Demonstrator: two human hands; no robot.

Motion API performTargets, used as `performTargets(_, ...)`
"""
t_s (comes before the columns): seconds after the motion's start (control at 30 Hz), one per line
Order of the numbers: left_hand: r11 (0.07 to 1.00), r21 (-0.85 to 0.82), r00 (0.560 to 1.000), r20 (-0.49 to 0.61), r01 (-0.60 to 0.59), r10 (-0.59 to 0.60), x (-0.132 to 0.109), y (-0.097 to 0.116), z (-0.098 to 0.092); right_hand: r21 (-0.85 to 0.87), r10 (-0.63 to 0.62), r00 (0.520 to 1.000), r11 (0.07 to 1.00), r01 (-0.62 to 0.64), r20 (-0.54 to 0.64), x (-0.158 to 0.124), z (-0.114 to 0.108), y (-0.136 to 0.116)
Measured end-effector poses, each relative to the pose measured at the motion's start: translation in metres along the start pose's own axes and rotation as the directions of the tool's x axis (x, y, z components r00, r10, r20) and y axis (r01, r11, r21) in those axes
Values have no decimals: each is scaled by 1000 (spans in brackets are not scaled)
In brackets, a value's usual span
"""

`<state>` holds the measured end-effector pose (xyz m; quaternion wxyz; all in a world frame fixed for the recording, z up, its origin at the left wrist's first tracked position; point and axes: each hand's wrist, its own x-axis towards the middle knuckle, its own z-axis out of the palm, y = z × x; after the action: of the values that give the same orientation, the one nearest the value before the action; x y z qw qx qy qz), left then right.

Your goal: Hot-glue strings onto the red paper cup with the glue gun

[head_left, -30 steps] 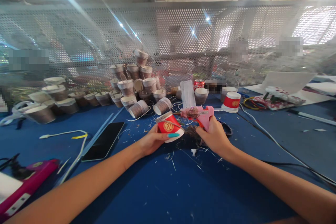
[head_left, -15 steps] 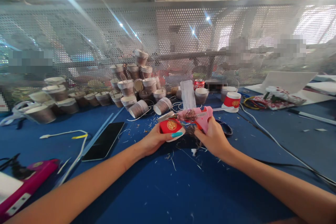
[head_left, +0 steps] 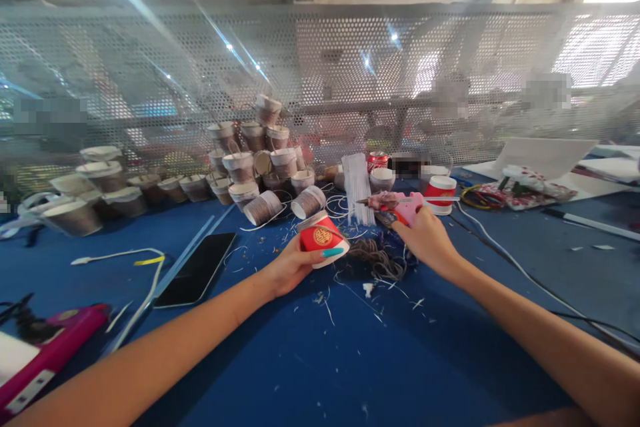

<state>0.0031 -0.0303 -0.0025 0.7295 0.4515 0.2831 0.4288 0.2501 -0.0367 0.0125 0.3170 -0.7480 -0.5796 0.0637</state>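
Note:
My left hand (head_left: 295,263) is wrapped round a red and white paper cup (head_left: 320,237) with a gold emblem, tilted on its side above the table. A brownish strip lies along the cup's upper part. My right hand (head_left: 429,240) grips a pink glue gun (head_left: 407,205), its nozzle pointing left, apart from the cup. A clear glue stick sticks out of its rear. Between my hands lies a tangle of brown cord (head_left: 380,260). Behind the glue gun stands another red and white cup (head_left: 440,192).
Brown wrapped cups (head_left: 240,167) are piled at the back, with more at the left. A black phone (head_left: 197,270), a magenta device (head_left: 60,347) and a white cable lie left. Glue sticks (head_left: 356,180) and a red can (head_left: 377,161) stand behind. Scraps litter the blue table (head_left: 300,360).
The glue gun in my right hand has moved right and slightly up, away from the cup. The brown cord now shows more fully. My left hand still holds the cup, slightly turned.

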Motion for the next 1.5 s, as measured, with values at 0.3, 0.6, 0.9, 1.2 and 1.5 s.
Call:
performTargets(0.3,1000,-19,999,48,-2,3,0,3,2,-450,173,971,889,-82,164,14,-30,12)
performTargets(0.6,1000,0,999,50,4,-4,0,0,-2,-368,-90,978,930,15,-189,3,-20,5)
performTargets(0.9,998,47,997,75,-28,25,2,-2,-2,540,-700,704,549,638,-120,-39,-3,-22)
performTargets(1.2,990,110,989,126,-89,75,-1,-1,8,919,-773,619,335,208,142,-58,7,-27)
performTargets(1.5,974,213,990,135,-72,43,-3,2,11,920,-739,599,392,11,308,-57,7,-31)
